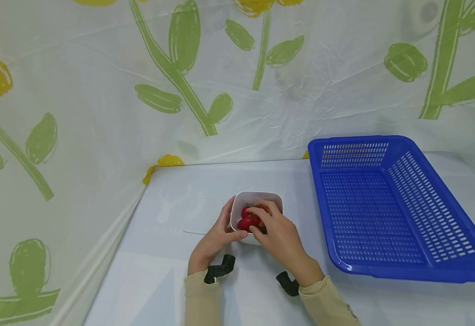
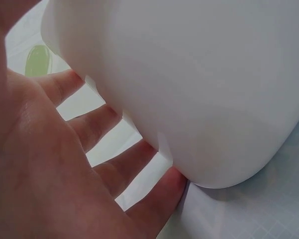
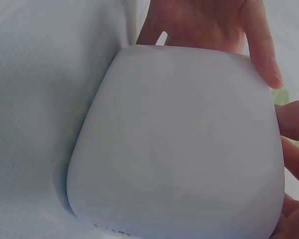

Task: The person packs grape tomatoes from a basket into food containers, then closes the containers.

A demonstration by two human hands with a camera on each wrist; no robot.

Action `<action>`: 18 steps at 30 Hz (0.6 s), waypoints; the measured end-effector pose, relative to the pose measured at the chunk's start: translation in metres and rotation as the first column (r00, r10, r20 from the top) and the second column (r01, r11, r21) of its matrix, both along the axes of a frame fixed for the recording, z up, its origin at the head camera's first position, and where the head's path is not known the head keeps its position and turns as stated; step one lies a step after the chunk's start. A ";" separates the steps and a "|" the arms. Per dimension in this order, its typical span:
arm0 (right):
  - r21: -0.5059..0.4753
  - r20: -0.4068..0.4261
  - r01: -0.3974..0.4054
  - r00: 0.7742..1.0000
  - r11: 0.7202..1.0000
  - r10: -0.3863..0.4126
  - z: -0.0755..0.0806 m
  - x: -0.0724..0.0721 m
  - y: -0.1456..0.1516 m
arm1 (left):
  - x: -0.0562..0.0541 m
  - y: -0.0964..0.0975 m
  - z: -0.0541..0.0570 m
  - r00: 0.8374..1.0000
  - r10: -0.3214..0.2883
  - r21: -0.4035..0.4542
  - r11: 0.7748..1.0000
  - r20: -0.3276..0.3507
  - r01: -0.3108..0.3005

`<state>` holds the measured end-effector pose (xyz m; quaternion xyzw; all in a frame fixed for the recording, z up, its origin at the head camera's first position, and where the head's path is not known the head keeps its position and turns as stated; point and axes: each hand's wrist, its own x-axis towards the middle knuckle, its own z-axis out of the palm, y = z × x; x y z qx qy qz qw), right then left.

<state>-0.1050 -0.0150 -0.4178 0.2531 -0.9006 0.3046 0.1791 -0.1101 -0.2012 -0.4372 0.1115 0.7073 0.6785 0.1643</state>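
A white square-mouthed container [image 1: 257,195] stands on the white table, with several glossy round red fruits [image 1: 247,223] inside that look like cherry tomatoes. My left hand [image 1: 216,236] holds the container from its left side, thumb near the front rim. In the left wrist view the fingers of that hand [image 2: 54,149] press along the container's white wall [image 2: 199,89]. My right hand [image 1: 280,235] reaches over the right rim, its thumb and fingers bent around the red fruits. The right wrist view hides those fingertips behind the container [image 3: 179,144], so a firm grip is not visible.
A large blue perforated plastic basket [image 1: 333,235] sits to the right of the hands. A flower-printed sheet [image 1: 98,90] hangs behind the table. A faint clear flat outline [image 1: 200,215], perhaps a lid, lies left of the container. Each wrist carries a black camera mount [image 1: 219,269].
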 end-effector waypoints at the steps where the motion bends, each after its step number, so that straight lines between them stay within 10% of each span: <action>1: 0.001 0.005 0.000 1.000 1.000 0.000 0.000 0.000 0.000 | 0.001 0.001 0.004 1.000 -0.002 -0.004 1.000 0.004 0.002; 13: -0.120 0.034 -0.010 0.999 0.993 0.014 -0.001 -0.001 0.000 | -0.004 -0.007 -0.012 0.999 0.007 -0.051 0.999 -0.034 -0.008; 18: -0.250 0.032 -0.023 0.999 0.968 0.032 0.001 0.000 0.000 | -0.006 -0.015 -0.017 0.989 0.099 -0.088 0.990 -0.110 -0.108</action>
